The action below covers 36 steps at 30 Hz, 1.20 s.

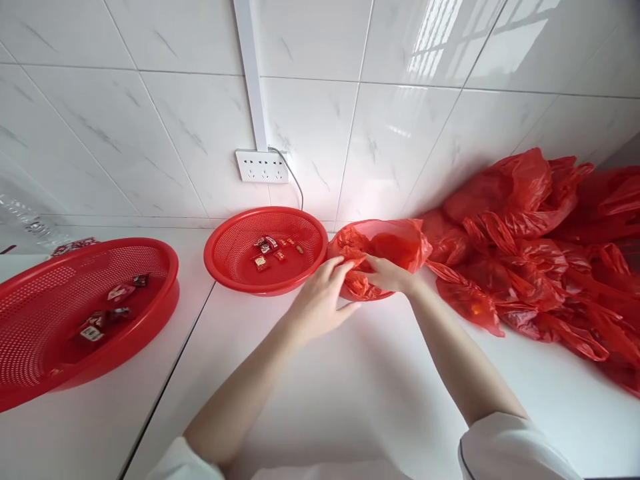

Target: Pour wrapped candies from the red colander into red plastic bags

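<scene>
A red plastic bag sits in a small red basin, its mouth spread open and its near left side crumpled. My left hand rests against the bag's left side, fingers stretched out and thumb apart. From the right, my right hand reaches over the basin's near rim, its fingers closed on the crumpled plastic and its fingertips partly hidden. Just left of my left hand stands a round red mesh basket holding several small wrapped pieces.
Another large red mesh basket with several wrapped items stands at the left. Filled red plastic bags are heaped at the right. Behind are a tiled wall and a socket strip with a grey cable. A clear plastic container is at far left.
</scene>
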### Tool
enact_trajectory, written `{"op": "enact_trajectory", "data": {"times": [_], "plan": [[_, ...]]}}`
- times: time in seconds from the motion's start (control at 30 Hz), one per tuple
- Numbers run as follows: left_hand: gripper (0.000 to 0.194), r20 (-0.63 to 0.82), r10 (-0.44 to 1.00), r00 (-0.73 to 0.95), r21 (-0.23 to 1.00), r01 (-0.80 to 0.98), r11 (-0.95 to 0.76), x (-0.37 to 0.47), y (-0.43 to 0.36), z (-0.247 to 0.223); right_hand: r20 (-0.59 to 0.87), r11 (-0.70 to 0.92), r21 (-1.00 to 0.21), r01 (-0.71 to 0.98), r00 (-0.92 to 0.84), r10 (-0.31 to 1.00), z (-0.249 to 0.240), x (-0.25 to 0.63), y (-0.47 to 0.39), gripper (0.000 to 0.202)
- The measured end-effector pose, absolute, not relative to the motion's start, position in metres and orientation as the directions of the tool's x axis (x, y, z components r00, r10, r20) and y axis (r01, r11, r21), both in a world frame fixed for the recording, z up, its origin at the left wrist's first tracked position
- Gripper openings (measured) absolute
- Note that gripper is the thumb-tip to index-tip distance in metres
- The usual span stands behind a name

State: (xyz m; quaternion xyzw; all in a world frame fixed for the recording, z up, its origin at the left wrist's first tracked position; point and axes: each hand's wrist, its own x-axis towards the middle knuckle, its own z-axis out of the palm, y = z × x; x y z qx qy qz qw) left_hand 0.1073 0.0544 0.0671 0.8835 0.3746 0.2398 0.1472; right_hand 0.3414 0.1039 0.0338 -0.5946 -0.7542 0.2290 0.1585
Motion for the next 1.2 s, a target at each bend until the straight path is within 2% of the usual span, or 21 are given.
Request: {"op": "enact_trajectory", "data": {"times": [0.03, 0.1, 0.17, 0.27, 0.37, 0.47, 0.5, 0.57, 0.63, 0.67, 0.7, 0.77, 0.87, 0.97, 1.07, 1.13, 1.2], "plan": [[0.075, 0.352, 0.7, 0.622, 0.351, 0.605, -0.714, 0.124, 0.062, 0.056, 0.02, 0.242, -0.54, 0.806, -0.275, 0.961, 0.037, 0.342, 0.102, 0.04], [0.074, 0.352, 0.666, 0.658, 0.214, 0.636, -0.742, 0.15, 0.079, 0.035, 0.177, 0.288, -0.473, 0.832, -0.23, 0.957, 0.039, 0.347, 0.103, 0.035], [0.061, 0.318, 0.657, 0.684, 0.135, 0.653, -0.745, 0.168, 0.096, 0.018, 0.287, 0.128, -0.33, 0.935, -0.03, 0.958, 0.035, 0.358, 0.109, 0.037], [0.059, 0.297, 0.641, 0.708, 0.055, 0.657, -0.752, 0.187, 0.117, 0.006, 0.229, -0.184, -0.197, 0.963, 0.228, 0.946, 0.025, 0.38, 0.118, 0.038], [0.06, 0.249, 0.65, 0.718, 0.033, 0.664, -0.747, 0.2, 0.135, 0.004, 0.171, -0.169, -0.235, 0.957, 0.212, 0.962, 0.023, 0.403, 0.12, 0.021], [0.055, 0.166, 0.664, 0.729, 0.05, 0.666, -0.744, 0.206, 0.151, 0.003, 0.239, -0.108, -0.294, 0.95, 0.183, 0.954, 0.03, 0.425, 0.115, 0.026], [0.054, 0.144, 0.663, 0.734, 0.056, 0.663, -0.746, 0.206, 0.156, 0.002, 0.282, -0.087, -0.349, 0.933, 0.193, 0.94, 0.032, 0.431, 0.114, 0.029], [0.052, 0.116, 0.667, 0.736, 0.061, 0.665, -0.744, 0.206, 0.163, -0.001, 0.36, -0.007, -0.576, 0.817, 0.262, 0.895, 0.035, 0.441, 0.111, 0.031], [0.051, 0.101, 0.678, 0.728, 0.06, 0.675, -0.735, 0.209, 0.168, -0.004, 0.385, 0.142, -0.84, 0.524, 0.392, 0.835, 0.036, 0.446, 0.11, 0.029], [0.049, 0.096, 0.683, 0.724, 0.059, 0.681, -0.73, 0.211, 0.17, -0.006, 0.374, 0.23, -0.911, 0.341, 0.454, 0.809, 0.038, 0.447, 0.11, 0.028], [0.048, 0.093, 0.689, 0.719, 0.06, 0.686, -0.725, 0.214, 0.171, -0.007, 0.361, 0.311, -0.932, 0.184, 0.502, 0.786, 0.041, 0.446, 0.109, 0.027], [0.047, 0.1, 0.707, 0.7, 0.064, 0.705, -0.706, 0.222, 0.176, -0.01, 0.37, 0.459, -0.888, -0.027, 0.551, 0.748, 0.05, 0.439, 0.107, 0.025], [0.058, 0.135, 0.746, 0.652, 0.075, 0.744, -0.664, 0.233, 0.18, -0.008, 0.441, 0.596, -0.79, -0.14, 0.546, 0.713, 0.07, 0.424, 0.101, 0.024], [0.074, 0.287, 0.736, 0.613, 0.164, 0.726, -0.668, 0.235, 0.175, 0.006, 0.502, 0.664, -0.733, -0.147, 0.542, 0.674, 0.085, 0.409, 0.09, 0.02], [0.068, 0.515, 0.694, 0.502, 0.379, 0.593, -0.71, 0.224, 0.153, 0.031, 0.53, 0.676, -0.732, -0.08, 0.557, 0.64, 0.092, 0.394, 0.076, 0.017], [0.061, 0.583, 0.72, 0.376, 0.592, 0.411, -0.694, 0.212, 0.131, 0.051, 0.538, 0.652, -0.758, -0.021, 0.545, 0.643, 0.093, 0.379, 0.067, 0.018], [0.057, 0.558, 0.737, 0.383, 0.777, 0.071, -0.625, 0.198, 0.108, 0.068, 0.531, 0.587, -0.809, 0.017, 0.449, 0.719, 0.093, 0.36, 0.056, 0.021]]}}
